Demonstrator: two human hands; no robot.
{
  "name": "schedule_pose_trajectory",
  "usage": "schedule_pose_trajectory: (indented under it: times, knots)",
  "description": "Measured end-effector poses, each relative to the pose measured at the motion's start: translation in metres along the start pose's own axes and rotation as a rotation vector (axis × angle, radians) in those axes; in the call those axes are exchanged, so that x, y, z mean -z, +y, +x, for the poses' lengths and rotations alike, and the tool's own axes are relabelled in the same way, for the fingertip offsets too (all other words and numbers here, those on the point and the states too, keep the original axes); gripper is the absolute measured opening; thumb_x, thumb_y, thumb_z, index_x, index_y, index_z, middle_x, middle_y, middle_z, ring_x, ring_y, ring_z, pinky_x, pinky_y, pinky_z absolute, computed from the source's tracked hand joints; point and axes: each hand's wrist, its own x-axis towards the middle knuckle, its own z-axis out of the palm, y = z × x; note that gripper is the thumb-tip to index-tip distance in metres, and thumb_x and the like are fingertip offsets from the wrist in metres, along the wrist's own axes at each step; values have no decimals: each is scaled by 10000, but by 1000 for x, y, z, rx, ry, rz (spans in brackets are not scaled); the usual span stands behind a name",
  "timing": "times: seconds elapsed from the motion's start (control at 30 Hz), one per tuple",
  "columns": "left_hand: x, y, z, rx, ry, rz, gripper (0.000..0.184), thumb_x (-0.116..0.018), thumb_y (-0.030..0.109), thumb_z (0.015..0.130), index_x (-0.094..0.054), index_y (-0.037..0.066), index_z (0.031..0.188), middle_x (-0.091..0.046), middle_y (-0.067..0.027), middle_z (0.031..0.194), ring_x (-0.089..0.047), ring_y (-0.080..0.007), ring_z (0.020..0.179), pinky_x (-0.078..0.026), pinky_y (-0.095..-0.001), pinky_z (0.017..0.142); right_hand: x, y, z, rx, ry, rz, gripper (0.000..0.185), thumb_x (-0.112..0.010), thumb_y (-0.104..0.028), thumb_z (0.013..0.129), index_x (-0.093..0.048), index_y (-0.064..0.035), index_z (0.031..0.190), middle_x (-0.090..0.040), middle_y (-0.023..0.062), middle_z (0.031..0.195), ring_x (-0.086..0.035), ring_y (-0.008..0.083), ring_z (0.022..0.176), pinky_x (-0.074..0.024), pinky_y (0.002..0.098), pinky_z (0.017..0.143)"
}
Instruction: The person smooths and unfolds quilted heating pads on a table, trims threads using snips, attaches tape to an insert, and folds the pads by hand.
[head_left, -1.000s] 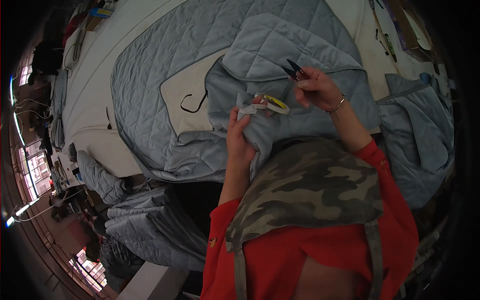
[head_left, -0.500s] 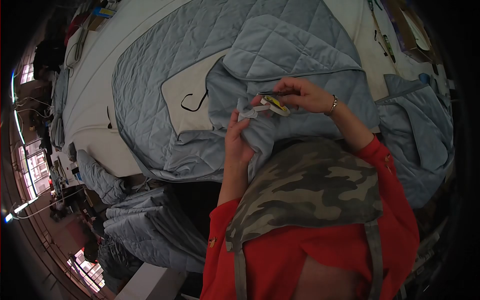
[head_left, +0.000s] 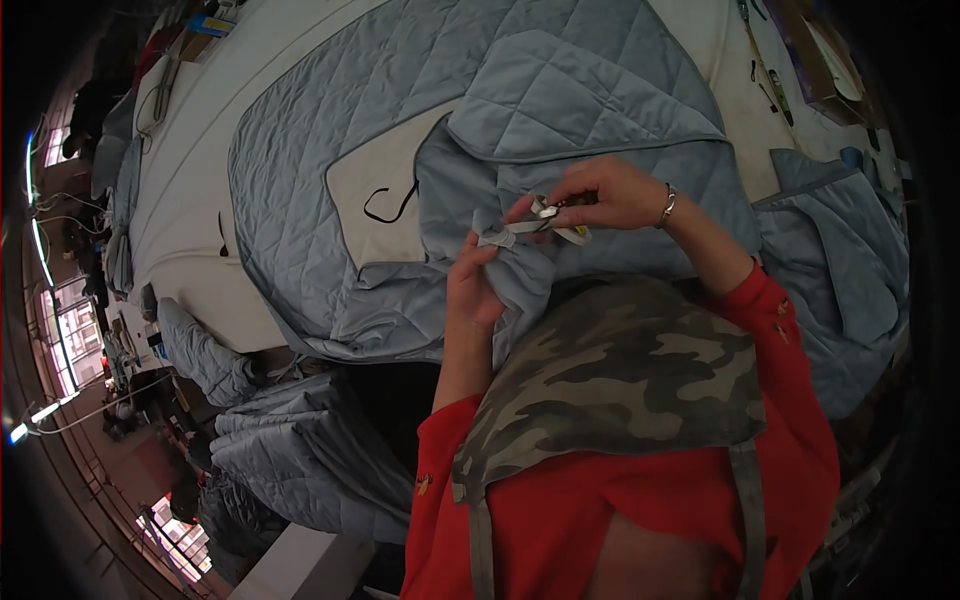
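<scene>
My left hand [head_left: 472,285] is closed on a bunched piece of grey-blue quilted fabric [head_left: 522,272] with a white strip of tape [head_left: 522,227] at its gathered tip. My right hand [head_left: 615,193] is closed around small metal scissors [head_left: 548,212], whose blades are at the white strip. Just below the right fingers sits a roll of white tape [head_left: 577,236], partly covered; which hand supports it I cannot tell. Beneath both hands spreads a large grey-blue quilted cover [head_left: 300,150] with a cream patch [head_left: 375,220] and a black cord loop [head_left: 388,207].
The cover lies on a white-topped table [head_left: 190,190]. Folded grey quilted pieces [head_left: 310,460] are stacked at the lower left. More grey-blue fabric [head_left: 840,270] hangs at the right edge. A cardboard box [head_left: 830,75] and thin tools [head_left: 768,85] lie at the upper right.
My right hand has turned and brought the scissors down to the white strip. The tape roll has shifted and is now more hidden. My left hand keeps its hold on the fabric.
</scene>
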Motion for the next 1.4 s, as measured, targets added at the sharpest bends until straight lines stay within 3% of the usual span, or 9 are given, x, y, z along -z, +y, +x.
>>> schedule_pose_trajectory:
  times: [0.27,0.33,0.4,0.53,0.73,0.83,0.97,1.1,1.4]
  knots:
    - [1,0,1,6,-18,-11,512,-506,66,732,-375,-57,1211,-346,-215,1330,-445,-407,1124,-379,-476,956,-4,12,3,45,80,-164,186,-658,-200,777,-631,-51,885,-610,52,763,-562,112,648,-418,265,564]
    - [3,-1,1,-6,7,-47,453,-497,65,737,-411,-48,1167,-315,-207,1350,-377,-419,1185,-356,-495,972,-11,25,0,-176,210,479,246,-694,-197,746,-611,-35,912,-617,11,787,-549,66,687,-419,253,582]
    - [3,-1,0,13,26,-39,386,-520,83,742,-474,-15,1113,-299,-191,1366,-314,-418,1225,-298,-527,995,-9,28,-8,-363,76,201,315,-731,-188,709,-592,-22,938,-596,-30,793,-512,37,710,-411,226,604]
    - [13,-3,5,13,6,-97,321,-540,106,757,-533,22,1067,-300,-145,1376,-251,-398,1269,-227,-555,1027,-45,62,-32,-372,-164,347,430,-751,-310,676,-619,-57,997,-567,-11,766,-492,80,716,-399,242,649]
    - [23,3,8,40,22,-105,348,-495,105,796,-500,-2,1127,-390,-141,1319,-281,-328,1274,-239,-532,1029,-80,103,-44,-389,-55,565,297,-718,-237,731,-647,-53,953,-624,-29,794,-528,45,736,-425,224,682]
    - [26,6,9,39,94,-5,375,-473,99,812,-459,-12,1170,-447,-155,1262,-378,-305,1214,-297,-483,1009,-42,73,-53,-431,111,511,281,-714,-239,734,-645,-29,908,-620,-7,762,-534,59,665,-425,219,609]
    - [25,1,10,-13,186,179,373,-461,87,814,-434,-8,1174,-498,-167,1188,-492,-271,1083,-378,-411,945,24,76,-60,-504,744,813,193,-708,-194,730,-613,-38,792,-559,-21,657,-451,37,541,-338,204,476]
    - [18,1,20,25,175,361,356,-447,47,785,-438,4,1138,-521,-166,1156,-507,-257,1058,-383,-382,933,93,139,-68,-526,1316,541,192,-702,-173,722,-600,-25,788,-543,-6,643,-474,63,568,-387,223,525]
    - [-20,20,43,184,-325,722,331,-481,50,740,-464,39,1070,-553,-111,1083,-486,-194,1070,-330,-300,931,222,226,-97,-832,1360,-318,339,-633,-232,778,-596,15,1007,-631,129,939,-600,224,844,-460,323,747]
